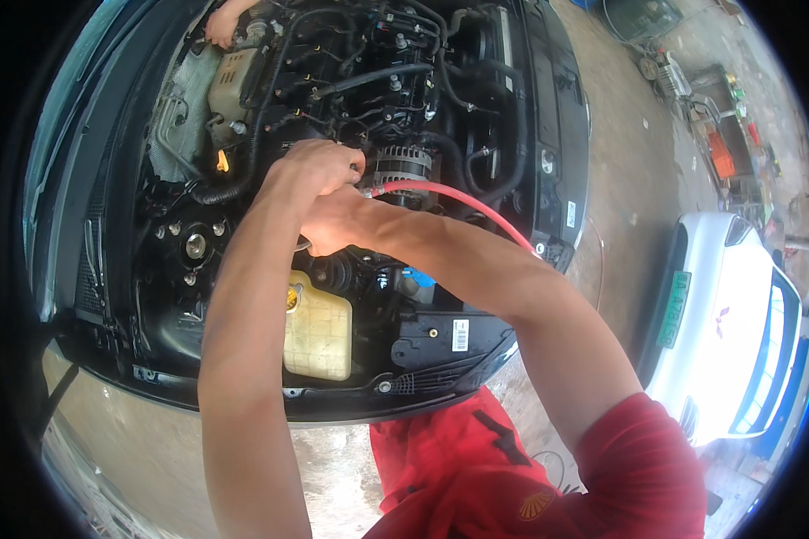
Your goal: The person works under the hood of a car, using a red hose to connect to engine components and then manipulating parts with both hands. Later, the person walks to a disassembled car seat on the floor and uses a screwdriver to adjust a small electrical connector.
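My left hand (319, 166) and my right hand (333, 221) are close together over the engine bay, the left resting above the right wrist. Both have curled fingers. A red hose (458, 197) with a metal fitting (377, 190) comes out between them; whatever it joins is hidden by my hands. A small bit of metal (304, 243) shows under my right hand. The ribbed alternator (403, 165) lies just beyond the fitting. Nearer me stands a yellowish plastic reservoir (319, 337) with a yellow cap (292, 297). Close by is a blue plastic part (418, 277).
Another person's hand (222, 27) reaches in at the far left, near a metal heat shield (232, 85). Black hoses (521, 135) run along the right of the bay. A white car (724, 332) is parked at right. Shelving with an orange bin (720, 154) stands behind.
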Motion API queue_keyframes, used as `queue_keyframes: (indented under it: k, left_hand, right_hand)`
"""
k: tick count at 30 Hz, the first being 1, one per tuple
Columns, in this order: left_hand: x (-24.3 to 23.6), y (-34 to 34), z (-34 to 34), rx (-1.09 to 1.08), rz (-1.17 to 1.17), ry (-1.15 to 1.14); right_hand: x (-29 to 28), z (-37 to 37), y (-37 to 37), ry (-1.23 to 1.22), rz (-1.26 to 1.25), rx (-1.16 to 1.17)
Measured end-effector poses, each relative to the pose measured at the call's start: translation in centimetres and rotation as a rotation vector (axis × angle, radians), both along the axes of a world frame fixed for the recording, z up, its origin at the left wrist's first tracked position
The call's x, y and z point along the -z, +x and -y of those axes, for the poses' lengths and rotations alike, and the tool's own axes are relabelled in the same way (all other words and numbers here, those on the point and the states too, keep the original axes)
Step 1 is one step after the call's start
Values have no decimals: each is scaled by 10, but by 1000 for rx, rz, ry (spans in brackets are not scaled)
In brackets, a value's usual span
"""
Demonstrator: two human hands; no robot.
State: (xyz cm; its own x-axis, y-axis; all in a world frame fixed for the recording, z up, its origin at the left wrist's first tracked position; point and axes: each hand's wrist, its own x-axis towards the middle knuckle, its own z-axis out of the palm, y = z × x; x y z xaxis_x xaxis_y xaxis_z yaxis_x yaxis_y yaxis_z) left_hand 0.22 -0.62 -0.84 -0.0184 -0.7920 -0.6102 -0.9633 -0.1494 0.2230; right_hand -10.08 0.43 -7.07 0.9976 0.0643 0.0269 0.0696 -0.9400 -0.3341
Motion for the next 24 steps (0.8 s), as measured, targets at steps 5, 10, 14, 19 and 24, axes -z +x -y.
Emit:
queue_keyframes:
  k: [5, 10, 14, 19, 24]
  left_hand:
    - [-1, -1, 2, 1, 2, 7]
    - [-4, -2, 1, -8, 9, -16]
    - [0, -3, 5, -13, 20, 30]
    - [7, 1, 4, 5, -15, -3]
    - [10, 3, 5, 48, -25, -33]
  right_hand:
    - [11, -1, 2, -33, -7, 5]
    - [22, 0, 6, -18, -13, 19]
    - [24, 0, 5, -14, -76, 61]
    - [19, -4, 4, -16, -110, 82]
    - [11, -3, 2, 3, -139, 74]
